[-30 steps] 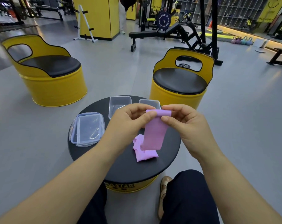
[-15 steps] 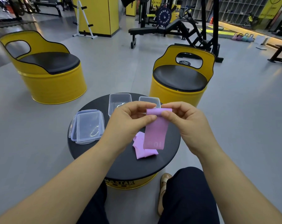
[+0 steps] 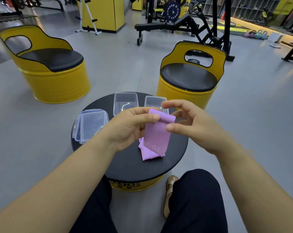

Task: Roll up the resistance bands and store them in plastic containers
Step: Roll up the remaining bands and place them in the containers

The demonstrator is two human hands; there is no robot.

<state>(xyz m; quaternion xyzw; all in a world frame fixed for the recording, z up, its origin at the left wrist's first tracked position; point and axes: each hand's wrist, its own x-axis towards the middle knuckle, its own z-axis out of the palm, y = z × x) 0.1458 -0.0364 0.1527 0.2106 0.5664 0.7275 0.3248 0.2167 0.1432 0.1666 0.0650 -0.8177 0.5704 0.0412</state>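
Gym floor and yellow drum seats surround the round black table. Left hand pinches the purple resistance band at its top roll; right hand hovers beside, fingers parted, thumb touching it. Rolling tightly and evenly would help. Beyond the grip, two clear containers look empty; left of it lie stacked lids.
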